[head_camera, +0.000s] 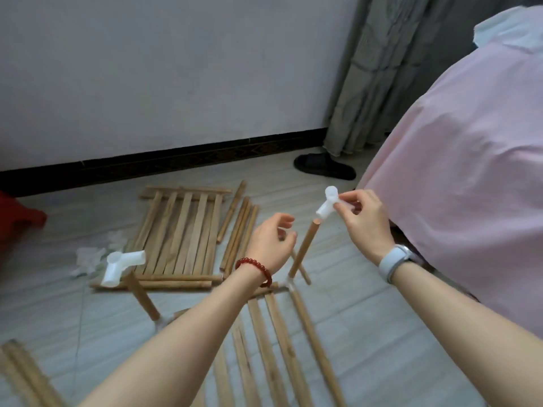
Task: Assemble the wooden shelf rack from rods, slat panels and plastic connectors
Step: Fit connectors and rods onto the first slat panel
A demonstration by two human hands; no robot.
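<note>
Soft, even daylight, faint shadows, no glare; wide-angle bending at edges, slight blur low down.

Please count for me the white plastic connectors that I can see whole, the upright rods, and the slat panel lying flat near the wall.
White plastic connectors: 2, one on the left rod, one in the right hand
Upright rods: 2
Slat panel near the wall: 1
Total: 5
</note>
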